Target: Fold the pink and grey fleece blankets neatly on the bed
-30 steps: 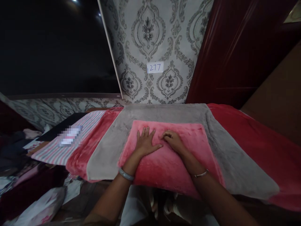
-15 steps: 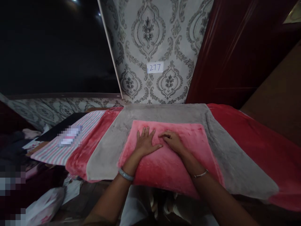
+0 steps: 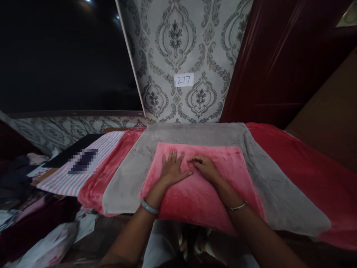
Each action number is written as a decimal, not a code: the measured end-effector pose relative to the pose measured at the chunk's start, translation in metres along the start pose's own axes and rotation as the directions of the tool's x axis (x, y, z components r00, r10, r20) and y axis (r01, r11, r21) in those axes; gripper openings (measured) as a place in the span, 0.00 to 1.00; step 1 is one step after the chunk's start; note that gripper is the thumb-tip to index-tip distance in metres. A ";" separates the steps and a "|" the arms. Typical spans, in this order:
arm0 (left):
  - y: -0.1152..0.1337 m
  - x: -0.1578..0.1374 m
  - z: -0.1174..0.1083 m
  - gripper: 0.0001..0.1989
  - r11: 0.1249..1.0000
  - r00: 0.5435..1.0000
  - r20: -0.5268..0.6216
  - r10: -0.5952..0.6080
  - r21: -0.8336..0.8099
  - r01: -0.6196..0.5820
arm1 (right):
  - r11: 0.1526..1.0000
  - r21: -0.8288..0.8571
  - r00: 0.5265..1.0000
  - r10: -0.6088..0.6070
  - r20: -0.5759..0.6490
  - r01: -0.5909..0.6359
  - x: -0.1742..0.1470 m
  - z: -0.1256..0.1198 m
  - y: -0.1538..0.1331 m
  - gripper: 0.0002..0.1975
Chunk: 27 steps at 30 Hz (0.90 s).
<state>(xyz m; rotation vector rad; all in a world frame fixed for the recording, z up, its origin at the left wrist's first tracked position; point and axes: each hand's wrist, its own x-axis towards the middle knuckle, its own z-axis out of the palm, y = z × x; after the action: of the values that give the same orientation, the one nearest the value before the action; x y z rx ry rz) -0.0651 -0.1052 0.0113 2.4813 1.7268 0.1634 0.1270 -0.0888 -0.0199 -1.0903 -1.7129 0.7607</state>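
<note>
A pink plush cloth (image 3: 195, 201), roughly square, lies flat on a larger grey plush cloth (image 3: 125, 186). On the upper left part of the pink cloth my left hand (image 3: 173, 170) rests palm down, its fingers spread and the thumb stretched to the right. Just to its right, my right hand (image 3: 205, 167) touches the same cloth with its fingers curled inward. Nothing shows in that hand, though its fingertips are partly hidden. The two hands are close but apart. The near edge of the pink cloth hangs at the front, partly behind my right forearm.
Red plush fabric (image 3: 295, 167) spreads under the grey cloth on both sides. At left, a pixelated dark rectangular object (image 3: 83, 161) lies on striped cloth (image 3: 64, 182). Behind stand a large black screen (image 3: 64, 56) and a patterned wall (image 3: 178, 48). A plastic bag (image 3: 52, 245) lies low at left.
Both hands and the pink cloth have stayed in place. The pixelated rectangular object at left has turned from pale to dark.
</note>
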 end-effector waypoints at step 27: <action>0.001 -0.001 -0.003 0.50 1.000 1.000 0.012 -0.003 -0.013 0.003 | 0.997 0.074 1.000 0.013 0.029 -0.015 -0.001 0.000 0.002 0.11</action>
<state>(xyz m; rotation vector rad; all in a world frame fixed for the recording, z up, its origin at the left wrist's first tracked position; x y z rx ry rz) -0.0648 -0.1067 0.0142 2.4652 1.7197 0.1585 0.1280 -0.0888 -0.0214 -1.0459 -1.6890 0.8452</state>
